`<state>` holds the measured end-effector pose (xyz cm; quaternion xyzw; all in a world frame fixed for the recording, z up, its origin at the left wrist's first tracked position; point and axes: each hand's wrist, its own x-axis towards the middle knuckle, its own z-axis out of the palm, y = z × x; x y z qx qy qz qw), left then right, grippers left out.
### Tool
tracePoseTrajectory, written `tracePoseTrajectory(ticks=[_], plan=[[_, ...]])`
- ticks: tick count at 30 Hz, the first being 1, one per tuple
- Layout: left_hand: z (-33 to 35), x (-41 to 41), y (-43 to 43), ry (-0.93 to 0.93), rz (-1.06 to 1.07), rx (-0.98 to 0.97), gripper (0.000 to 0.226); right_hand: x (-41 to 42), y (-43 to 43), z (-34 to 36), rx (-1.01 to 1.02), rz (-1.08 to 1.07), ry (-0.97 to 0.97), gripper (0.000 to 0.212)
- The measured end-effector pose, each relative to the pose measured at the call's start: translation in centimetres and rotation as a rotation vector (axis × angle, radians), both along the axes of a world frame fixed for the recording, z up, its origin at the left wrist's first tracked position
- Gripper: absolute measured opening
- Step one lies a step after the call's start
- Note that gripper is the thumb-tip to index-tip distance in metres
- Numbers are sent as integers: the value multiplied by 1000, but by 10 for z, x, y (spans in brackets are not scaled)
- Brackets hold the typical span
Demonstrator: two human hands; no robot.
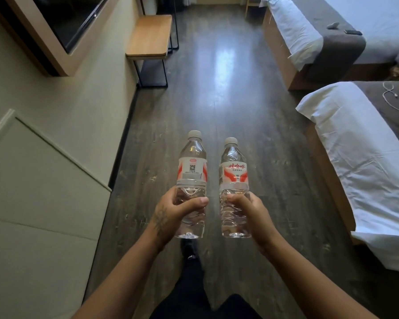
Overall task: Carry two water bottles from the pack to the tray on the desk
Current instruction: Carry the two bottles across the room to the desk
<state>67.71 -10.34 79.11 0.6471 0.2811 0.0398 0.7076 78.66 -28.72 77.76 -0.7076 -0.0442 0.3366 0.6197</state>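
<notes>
I hold two clear plastic water bottles upright in front of me, above the dark wood floor. The left bottle [192, 171] has a white and red label with a QR code, and my left hand [174, 215] grips its lower half. The right bottle [233, 173] shows red characters on its label, and my right hand [251, 211] is wrapped around its lower body. Both caps are on. The bottles stand side by side, a small gap between them. No pack, tray or desk top with a tray is in view.
A wooden bench [150, 36] on black legs stands against the left wall below a wall-mounted screen [62, 24]. Two beds with white sheets [364, 143] line the right side. The floor aisle [217, 88] runs ahead between them. My foot [189, 249] shows below the bottles.
</notes>
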Motion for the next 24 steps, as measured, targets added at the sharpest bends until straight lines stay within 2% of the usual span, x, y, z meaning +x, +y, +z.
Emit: tracePoseTrajectory(ticks=[3,7,15,24], plan=[[-3,55,35,-7,-28,-5,78,50,36,-1,-2,-18,-4,69],[2,130,88,-7,-63,-17,72,119,85,3,-16,-47,-10,49],[15,287,181,-17,-106,7,70,265,170,14,-1,-106,-24,46],[-5,494,257,16,-92,48,67,481,248,-2,40,-131,-2,58]])
